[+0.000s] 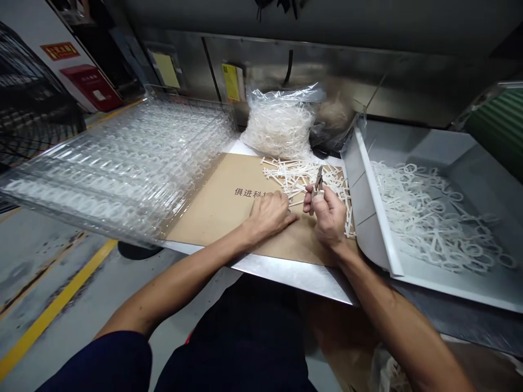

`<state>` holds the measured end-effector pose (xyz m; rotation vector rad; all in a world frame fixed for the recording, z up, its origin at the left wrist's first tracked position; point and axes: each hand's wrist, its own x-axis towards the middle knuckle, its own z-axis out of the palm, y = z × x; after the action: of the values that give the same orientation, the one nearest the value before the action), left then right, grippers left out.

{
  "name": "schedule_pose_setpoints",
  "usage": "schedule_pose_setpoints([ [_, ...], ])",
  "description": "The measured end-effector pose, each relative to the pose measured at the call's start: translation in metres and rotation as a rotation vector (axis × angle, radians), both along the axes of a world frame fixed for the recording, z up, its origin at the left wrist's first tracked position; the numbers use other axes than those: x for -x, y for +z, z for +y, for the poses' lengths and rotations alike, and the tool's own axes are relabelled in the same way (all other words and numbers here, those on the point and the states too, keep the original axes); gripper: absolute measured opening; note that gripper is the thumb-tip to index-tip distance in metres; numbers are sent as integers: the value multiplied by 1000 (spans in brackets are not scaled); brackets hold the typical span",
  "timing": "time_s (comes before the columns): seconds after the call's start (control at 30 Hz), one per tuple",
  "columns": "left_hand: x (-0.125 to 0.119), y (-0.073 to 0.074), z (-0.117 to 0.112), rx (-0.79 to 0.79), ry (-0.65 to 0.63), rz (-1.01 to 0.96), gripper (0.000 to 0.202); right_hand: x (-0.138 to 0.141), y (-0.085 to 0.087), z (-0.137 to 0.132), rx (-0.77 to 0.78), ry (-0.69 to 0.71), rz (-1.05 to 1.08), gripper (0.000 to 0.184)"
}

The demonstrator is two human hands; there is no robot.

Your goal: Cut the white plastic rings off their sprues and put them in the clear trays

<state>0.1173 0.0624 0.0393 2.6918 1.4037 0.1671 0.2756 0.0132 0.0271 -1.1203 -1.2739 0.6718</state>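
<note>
Pliers, small and dark-metalled, stand nearly upright in the person's right hand, tips pointing away from the wearer, above a tangle of white moulded plastic pieces. Right fingers curl closed around the handles, gripping the tool; nothing shows caught at its tips. Left hand rests just beside the right, curled, its heel on a sheet of brown cardboard. Left fingers are bent and close together; whether they pinch a small piece cannot be told.

Tangle lies on the cardboard at its far right, under and just ahead of the right hand. Dark printed characters on the cardboard run up to the left hand and are partly hidden by it. Cardboard sits on a stainless steel desk.

Behind the tangle, a clear plastic bag bulges with white loops. To the left, a stack of clear plastic trays holds rows of white moulded shapes and reaches past the desk edge. To the right, a white metal bin holds loose white loops.

Below, grey floor with a yellow line. Dark navy sleeve at the lower left. Red box on the far wall.
</note>
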Motion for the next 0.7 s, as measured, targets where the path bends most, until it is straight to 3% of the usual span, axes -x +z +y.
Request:
schedule_pose_setpoints([
  [0.13, 28, -1, 4, 28, -12, -6, 33, 2, 0, -2, 27, 24, -33, 42],
  [0.33, 75, -7, 3, 65, -33, -63, 28, 7, -2, -8, 80, 104, -73, 36],
  [0.5, 87, -17, -3, 15, 10, -184, 35, 10, -5, -10, 159, 177, -99, 36],
  [0.7, 95, -32, -7, -5, 92, -444, 16, 16, -3, -21, 281, 294, -123, 39],
])
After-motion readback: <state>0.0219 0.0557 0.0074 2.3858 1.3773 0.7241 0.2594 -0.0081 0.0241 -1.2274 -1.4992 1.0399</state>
